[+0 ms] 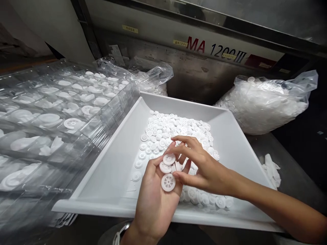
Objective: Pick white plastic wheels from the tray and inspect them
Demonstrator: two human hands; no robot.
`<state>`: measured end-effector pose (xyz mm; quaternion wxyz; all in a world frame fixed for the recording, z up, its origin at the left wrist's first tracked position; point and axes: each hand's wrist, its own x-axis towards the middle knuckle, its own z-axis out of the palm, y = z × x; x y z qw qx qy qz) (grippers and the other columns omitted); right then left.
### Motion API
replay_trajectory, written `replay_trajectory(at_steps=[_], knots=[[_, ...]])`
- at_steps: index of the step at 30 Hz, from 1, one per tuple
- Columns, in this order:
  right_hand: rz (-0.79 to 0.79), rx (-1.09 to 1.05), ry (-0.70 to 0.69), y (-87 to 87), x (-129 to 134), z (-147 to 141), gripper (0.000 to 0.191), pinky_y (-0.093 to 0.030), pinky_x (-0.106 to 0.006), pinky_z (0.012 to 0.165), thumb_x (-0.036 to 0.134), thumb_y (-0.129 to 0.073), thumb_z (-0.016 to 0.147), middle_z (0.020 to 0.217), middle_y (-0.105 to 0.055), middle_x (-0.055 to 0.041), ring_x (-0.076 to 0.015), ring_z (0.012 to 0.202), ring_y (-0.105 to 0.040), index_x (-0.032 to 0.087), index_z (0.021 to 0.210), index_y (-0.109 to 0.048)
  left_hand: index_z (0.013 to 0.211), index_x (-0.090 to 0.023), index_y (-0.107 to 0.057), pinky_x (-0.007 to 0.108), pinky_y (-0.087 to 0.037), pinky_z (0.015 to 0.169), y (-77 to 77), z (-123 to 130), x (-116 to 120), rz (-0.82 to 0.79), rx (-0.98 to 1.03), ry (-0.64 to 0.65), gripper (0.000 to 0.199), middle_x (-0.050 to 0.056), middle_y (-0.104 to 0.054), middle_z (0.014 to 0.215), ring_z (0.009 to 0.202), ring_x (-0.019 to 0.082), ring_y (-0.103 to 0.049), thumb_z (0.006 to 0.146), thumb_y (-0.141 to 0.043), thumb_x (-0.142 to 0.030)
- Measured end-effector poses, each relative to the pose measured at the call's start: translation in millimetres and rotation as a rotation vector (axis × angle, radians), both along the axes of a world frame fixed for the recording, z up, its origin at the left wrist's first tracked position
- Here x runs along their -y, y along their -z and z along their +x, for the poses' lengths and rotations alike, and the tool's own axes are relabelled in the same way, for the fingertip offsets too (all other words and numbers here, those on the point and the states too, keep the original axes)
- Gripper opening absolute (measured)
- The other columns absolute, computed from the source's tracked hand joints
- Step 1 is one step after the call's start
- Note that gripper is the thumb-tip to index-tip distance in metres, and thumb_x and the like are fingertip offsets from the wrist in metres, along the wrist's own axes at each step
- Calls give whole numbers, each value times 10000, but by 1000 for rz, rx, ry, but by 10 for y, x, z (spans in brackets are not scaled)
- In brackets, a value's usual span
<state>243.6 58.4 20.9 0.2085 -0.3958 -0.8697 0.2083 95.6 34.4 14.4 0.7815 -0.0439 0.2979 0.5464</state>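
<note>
Because the left hand (153,200) lies palm up with its grip open, three plastic wheels (165,167) rest on it, while the right hand's (209,170) spread grip hovers above the tray (109,163).

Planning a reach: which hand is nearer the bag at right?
Right hand, over the tray, is nearer the bag; left hand, holding white wheels, is farther left.

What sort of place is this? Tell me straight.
Probably a plastics factory: a machine marked MA 1200 III, a bulging bag of white plastic wheels, and clear trays packed with the same wheels.
</note>
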Motion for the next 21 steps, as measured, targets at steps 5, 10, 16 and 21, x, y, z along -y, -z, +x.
replay_trajectory(at_steps=[5,10,16,21], knots=[[-302,-198,35,-95,25,2,405,-380,-275,1089,285,-667,863,1336,-470,-39,-150,1402,-268,292,1248,-543,1097,-193,-690,301,-540,927,-19,-7,34,-51,24,27,303,55,-697,1141,1110,230,-631,815,-593,-139],[-386,-269,119,-75,-29,26,294,-335,-314,1128,288,-658,878,1321,-500,-11,-156,1362,-346,298,1168,-609,1184,-256,-661,326,-454,1049,-24,8,41,23,-2,88,425,13,-678,1217,1241,221,-547,795,-611,-94],[-432,-387,91,-60,-92,30,242,-416,-335,1063,153,-660,844,1222,-547,-40,-172,1233,-486,234,1070,-630,1193,-230,-665,325,-375,1107,-8,50,28,75,-20,130,372,17,-624,1323,1347,225,-436,844,-566,-149],[-468,-484,66,-89,-107,36,303,-461,-330,1027,152,-725,787,1223,-541,-56,-187,1188,-524,203,1058,-597,1265,-292,-622,360,-440,1056,-61,6,35,27,-33,200,428,17,-639,1311,1320,246,-475,848,-599,-202]])
